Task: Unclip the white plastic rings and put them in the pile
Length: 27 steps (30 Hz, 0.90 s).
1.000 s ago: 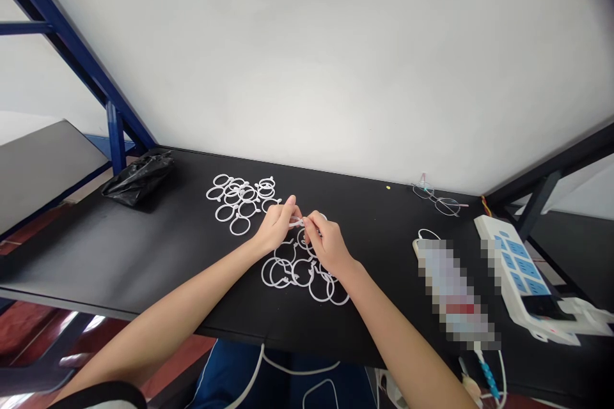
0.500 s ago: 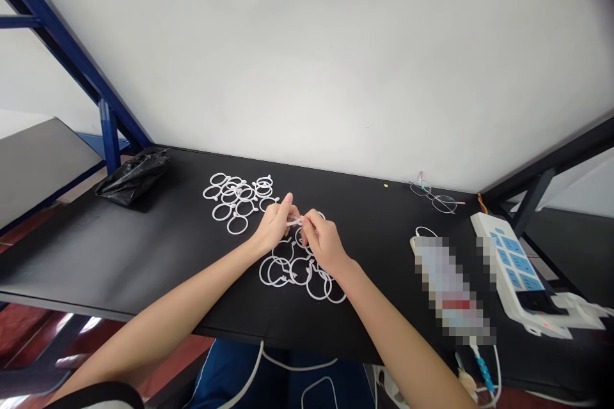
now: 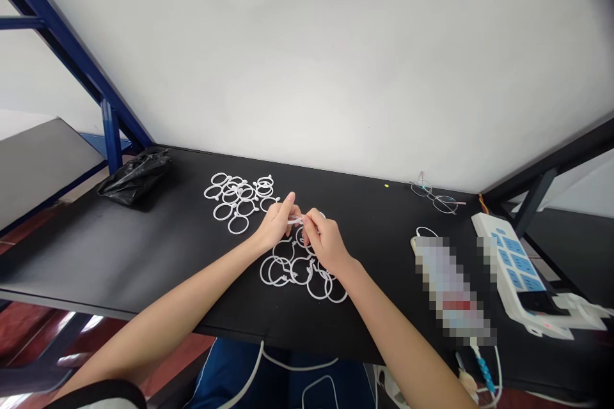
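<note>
Left fingers and right fingers pinch one slim white ring — smooth, rounded loops lie nearby

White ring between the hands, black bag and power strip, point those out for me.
White ring (image 3: 294, 222): head view, on its visible band.
Black bag (image 3: 135, 177): head view, on its crumpled middle.
Power strip (image 3: 517, 262): head view, on its socket face.
</note>
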Tool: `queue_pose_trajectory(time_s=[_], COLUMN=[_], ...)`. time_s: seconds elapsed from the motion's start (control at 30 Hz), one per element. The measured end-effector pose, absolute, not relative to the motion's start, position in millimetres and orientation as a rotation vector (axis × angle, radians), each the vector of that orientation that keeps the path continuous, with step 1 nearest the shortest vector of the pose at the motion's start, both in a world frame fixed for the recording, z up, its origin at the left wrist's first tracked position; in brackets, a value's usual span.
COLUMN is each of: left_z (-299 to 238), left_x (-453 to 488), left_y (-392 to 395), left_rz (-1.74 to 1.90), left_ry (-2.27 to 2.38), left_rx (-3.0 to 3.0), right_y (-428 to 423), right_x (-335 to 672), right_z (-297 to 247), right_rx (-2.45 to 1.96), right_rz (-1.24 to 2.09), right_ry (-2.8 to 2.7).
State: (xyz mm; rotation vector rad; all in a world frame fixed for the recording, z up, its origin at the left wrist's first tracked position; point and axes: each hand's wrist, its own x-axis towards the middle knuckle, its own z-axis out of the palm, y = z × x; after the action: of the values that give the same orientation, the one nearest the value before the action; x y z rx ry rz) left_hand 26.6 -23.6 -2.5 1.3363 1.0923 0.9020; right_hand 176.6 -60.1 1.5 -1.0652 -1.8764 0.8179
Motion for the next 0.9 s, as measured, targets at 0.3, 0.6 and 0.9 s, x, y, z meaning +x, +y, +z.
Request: queue_pose_trajectory(time_s=[0.3,0.6,0.9], left_z=[1,-2,5], left_x=[24,21,3], left_y=[-16,-12,-2], left_rz=[0.856,1.084,1.207], left_ry=[0.931,0.974,0.791], left_rx=[1.078,0.906,0.300], right_y=[-53,-39,-33], right_x=[190,198,200], right_z=[1,-8,-19], right_rx=[-1.179,-1.370,-1.417], right_rz=[0.630,0.414,0.536], right_ry=[-1.720,-1.777,-1.818])
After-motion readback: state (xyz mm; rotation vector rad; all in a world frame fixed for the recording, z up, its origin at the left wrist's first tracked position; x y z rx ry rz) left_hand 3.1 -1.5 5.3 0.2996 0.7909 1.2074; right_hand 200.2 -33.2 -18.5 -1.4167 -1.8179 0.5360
